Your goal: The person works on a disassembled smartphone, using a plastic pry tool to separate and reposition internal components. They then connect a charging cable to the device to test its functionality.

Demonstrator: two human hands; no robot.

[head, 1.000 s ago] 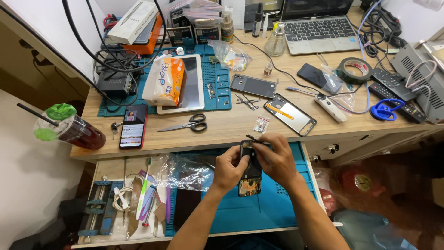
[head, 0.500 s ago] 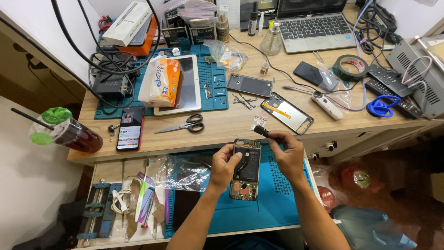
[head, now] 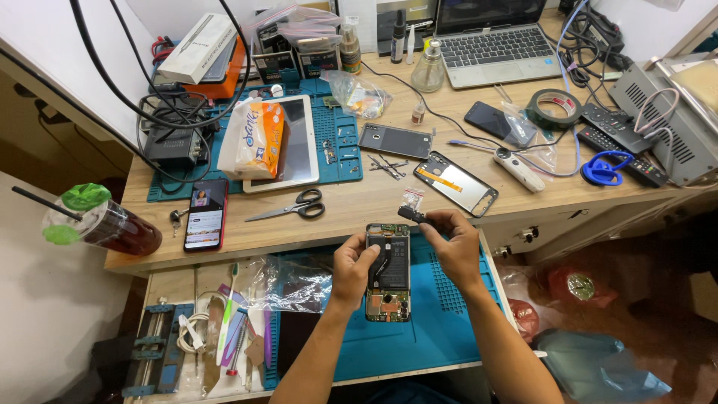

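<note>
An opened phone (head: 390,277) with its back off, showing battery and circuit board, lies over the blue mat (head: 419,337) on the pulled-out drawer. My left hand (head: 354,265) grips its left edge, thumb resting on the battery. My right hand (head: 449,243) is at the phone's upper right corner and pinches a small black part (head: 410,215) between its fingertips, just above the phone's top edge.
On the wooden desk (head: 359,209) behind lie scissors (head: 293,208), a phone frame (head: 456,182), a small bag of parts (head: 412,197), a lit red phone (head: 206,213), a tablet (head: 299,142) and tissues. An iced drink (head: 101,224) stands at left. Tools fill the drawer's left side.
My right hand has lifted the small black part up off the phone's top end. The phone now lies flatter and more exposed under my left hand.
</note>
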